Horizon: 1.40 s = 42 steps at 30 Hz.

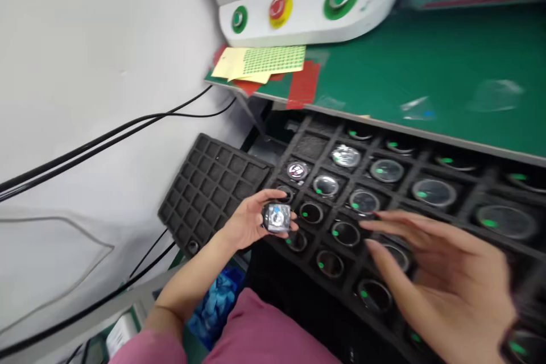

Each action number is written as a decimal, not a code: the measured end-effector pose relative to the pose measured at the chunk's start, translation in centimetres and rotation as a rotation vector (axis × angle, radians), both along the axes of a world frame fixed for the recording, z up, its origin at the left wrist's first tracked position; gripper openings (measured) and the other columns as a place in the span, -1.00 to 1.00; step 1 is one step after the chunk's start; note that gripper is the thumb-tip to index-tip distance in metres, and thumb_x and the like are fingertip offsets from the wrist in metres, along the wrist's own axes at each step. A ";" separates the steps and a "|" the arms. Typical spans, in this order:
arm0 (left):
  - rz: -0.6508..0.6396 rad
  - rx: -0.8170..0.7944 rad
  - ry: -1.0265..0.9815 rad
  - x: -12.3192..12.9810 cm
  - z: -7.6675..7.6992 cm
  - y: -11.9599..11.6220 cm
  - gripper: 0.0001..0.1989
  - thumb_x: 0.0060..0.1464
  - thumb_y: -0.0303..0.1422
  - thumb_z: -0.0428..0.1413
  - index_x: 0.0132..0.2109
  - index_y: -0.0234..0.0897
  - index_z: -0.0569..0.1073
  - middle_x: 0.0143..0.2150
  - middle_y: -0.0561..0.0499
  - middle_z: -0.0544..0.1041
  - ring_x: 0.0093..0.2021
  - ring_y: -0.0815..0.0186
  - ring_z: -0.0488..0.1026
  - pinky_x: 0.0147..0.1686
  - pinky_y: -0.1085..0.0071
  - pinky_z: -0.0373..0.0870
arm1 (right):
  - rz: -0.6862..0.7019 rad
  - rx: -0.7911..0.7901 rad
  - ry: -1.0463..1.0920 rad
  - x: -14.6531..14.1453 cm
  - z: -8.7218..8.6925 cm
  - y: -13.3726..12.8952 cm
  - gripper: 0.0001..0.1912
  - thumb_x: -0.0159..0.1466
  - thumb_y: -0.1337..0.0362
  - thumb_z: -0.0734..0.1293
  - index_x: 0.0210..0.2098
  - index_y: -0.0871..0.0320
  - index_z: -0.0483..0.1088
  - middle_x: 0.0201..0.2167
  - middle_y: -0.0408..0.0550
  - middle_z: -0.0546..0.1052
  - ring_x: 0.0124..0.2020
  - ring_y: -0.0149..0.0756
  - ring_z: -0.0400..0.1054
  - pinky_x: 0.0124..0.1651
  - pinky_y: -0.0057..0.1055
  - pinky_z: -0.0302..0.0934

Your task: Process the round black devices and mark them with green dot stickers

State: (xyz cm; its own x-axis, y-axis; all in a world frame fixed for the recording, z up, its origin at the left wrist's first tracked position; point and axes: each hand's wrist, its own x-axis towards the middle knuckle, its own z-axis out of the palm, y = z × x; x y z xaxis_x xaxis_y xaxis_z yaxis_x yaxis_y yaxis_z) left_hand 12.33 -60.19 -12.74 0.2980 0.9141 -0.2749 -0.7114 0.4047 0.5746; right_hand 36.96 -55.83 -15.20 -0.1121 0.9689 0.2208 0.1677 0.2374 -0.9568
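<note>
My left hand (pixel 251 222) is closed round a small smartwatch case (pixel 277 218), thumb and fingers at its edges. A shiny film seems to cover its face, with a small blue spot on it. To the right, my right hand (pixel 452 273) hovers over the black foam tray (pixel 313 145), slightly blurred, thumb and fingers apart with nothing visible between them. Round watch faces sit in the tray's square pockets, many with a green dot sticker. One watch (pixel 297 170) shows a lit display, and a silvery, film-covered watch (pixel 346 155) lies nearby.
A second foam tray (pixel 209 182) with mostly bare pockets tilts at the left. Above, a green shelf (pixel 464 62) carries a green-dot sticker sheet (pixel 273 60), red strips (pixel 303 84) and clear film. A white button panel (pixel 302 11) stands behind. Black cables (pixel 106 132) cross the left.
</note>
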 end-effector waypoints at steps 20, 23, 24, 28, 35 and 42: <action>-0.259 -0.068 -0.052 6.6 -1.1 5.0 -0.64 0.09 -0.30 0.25 0.03 -0.32 0.56 -0.14 -0.16 0.56 -0.16 0.23 0.57 -0.20 0.43 0.54 | -0.183 -0.021 0.317 0.4 5.8 -0.1 -0.51 0.09 0.60 0.40 -0.04 0.12 0.30 -0.15 -0.06 0.44 -0.30 -0.50 0.41 -0.20 -0.54 0.39; -0.224 -0.018 0.454 7.0 -2.4 4.9 -0.63 0.20 -0.23 0.12 0.04 -0.41 0.51 -0.07 -0.20 0.50 -0.20 0.25 0.57 -0.25 0.41 0.53 | -0.356 -0.093 0.416 0.9 5.7 0.3 -0.48 0.00 0.60 0.46 -0.11 0.11 0.35 -0.27 -0.11 0.47 -0.39 -0.51 0.38 -0.17 -0.53 0.40; -0.208 0.044 0.707 7.2 -3.1 4.7 -0.63 0.22 -0.24 0.08 0.04 -0.42 0.48 -0.06 -0.20 0.49 -0.23 0.27 0.56 -0.28 0.40 0.52 | -0.375 -0.083 0.449 1.0 5.6 0.5 -0.49 -0.02 0.61 0.46 -0.13 0.11 0.36 -0.30 -0.13 0.48 -0.43 -0.52 0.37 -0.17 -0.52 0.41; -0.101 0.473 1.507 7.6 -6.0 4.3 -0.80 0.16 -0.37 0.12 -0.09 -0.36 0.48 -0.27 -0.06 0.52 -0.34 0.29 0.46 -0.26 0.32 0.46 | -0.406 0.008 0.484 0.6 5.0 0.8 -0.50 -0.02 0.67 0.43 -0.15 0.15 0.36 -0.33 -0.17 0.48 -0.43 -0.55 0.36 -0.10 -0.48 0.42; 0.174 0.679 1.379 8.5 -2.8 4.7 -0.85 0.17 -0.41 0.17 -0.12 -0.37 0.51 -0.12 -0.09 0.52 -0.07 0.31 0.46 -0.02 0.35 0.40 | -0.446 0.129 0.415 -0.5 4.6 0.0 -0.44 -0.02 0.73 0.38 -0.09 0.15 0.37 -0.32 -0.19 0.43 -0.27 -0.55 0.38 -0.03 -0.45 0.42; 0.194 0.651 0.887 10.5 2.4 5.4 -0.91 0.04 -0.45 0.27 -0.31 -0.41 0.54 -0.28 -0.09 0.56 -0.23 0.40 0.51 -0.15 0.49 0.44 | -0.400 0.185 0.334 -0.8 4.5 -0.5 -0.33 -0.02 0.77 0.35 0.00 0.14 0.36 -0.23 -0.14 0.40 -0.18 -0.53 0.37 0.08 -0.37 0.38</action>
State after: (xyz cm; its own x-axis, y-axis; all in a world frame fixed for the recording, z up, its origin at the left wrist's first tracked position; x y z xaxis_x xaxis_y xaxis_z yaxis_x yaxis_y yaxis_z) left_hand 22.81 -54.82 -10.38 0.0703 0.9708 0.2292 0.0370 -0.2322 0.9720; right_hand 36.11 -56.38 -10.74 0.3617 0.8631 0.3524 -0.0257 0.3871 -0.9217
